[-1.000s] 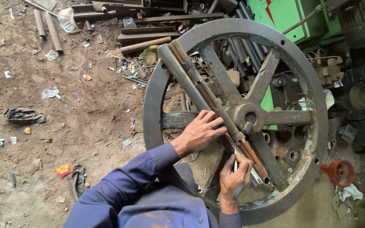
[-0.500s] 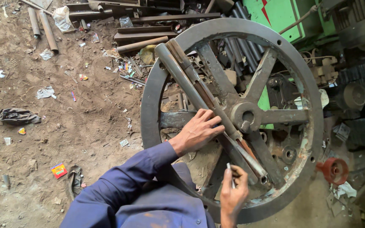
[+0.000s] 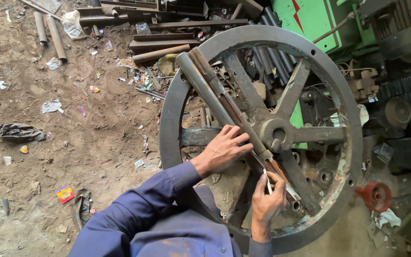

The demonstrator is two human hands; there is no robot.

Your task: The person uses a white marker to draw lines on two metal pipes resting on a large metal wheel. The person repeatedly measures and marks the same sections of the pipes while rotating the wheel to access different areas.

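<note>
Centre right of the frame: big spoked iron wheel standing on edge over a dirt floor, long rusty bar and caliper-like tool laid slantwise across rim and hub. Left hand spread flat, fingers open, pressing the bar against a spoke; right hand at lower centre, fingers pinched on a small pale stick, likely chalk, tip by the bar's lower end. Probably very heavy, stiff, rough with rust; best gripped at rim or spokes, bar apt to slide if not pinned.
</note>
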